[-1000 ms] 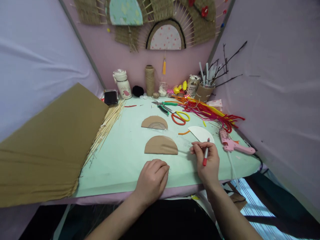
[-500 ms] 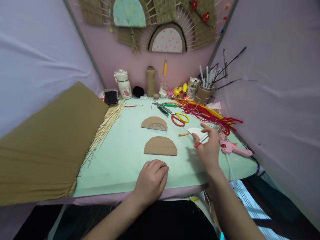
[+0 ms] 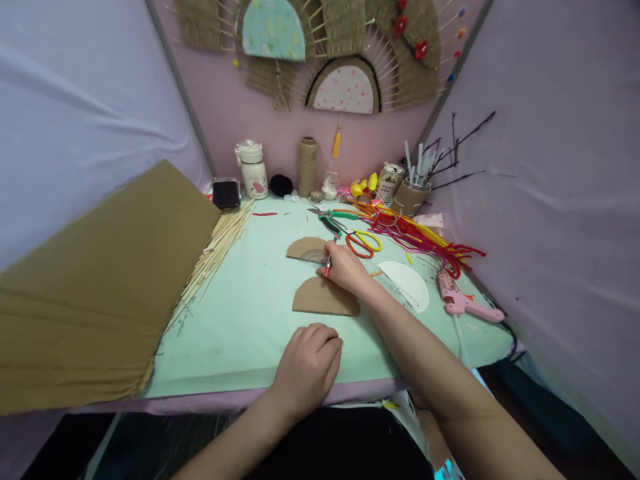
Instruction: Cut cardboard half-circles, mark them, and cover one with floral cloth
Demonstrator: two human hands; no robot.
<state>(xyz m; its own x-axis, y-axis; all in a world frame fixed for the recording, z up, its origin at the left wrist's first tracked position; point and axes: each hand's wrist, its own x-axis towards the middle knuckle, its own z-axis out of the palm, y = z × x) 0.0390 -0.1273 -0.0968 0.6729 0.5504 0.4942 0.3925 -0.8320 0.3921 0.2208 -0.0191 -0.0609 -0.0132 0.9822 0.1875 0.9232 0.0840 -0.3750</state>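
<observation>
Wearer's own body, seen from above: left hand (image 3: 310,363) and right hand (image 3: 346,268) both bare, backs smooth, knuckles softly rounded. Fingers (image 3: 315,332) slim; nail detail too small to read. Left forearm (image 3: 245,427) bare, narrowing to a slim wrist. Right forearm (image 3: 420,347) likewise bare, fuller toward the elbow, faint crease there. Clothing: black garment (image 3: 340,443) at the lap, plain, dark throughout, weave unreadable; trousers, skirt or apron, cannot tell which

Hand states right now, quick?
Left hand: loosely closed, resting on the green tabletop, nothing visible in it.
Right hand: closed, holding a red-ended pen near the protractor.
</observation>
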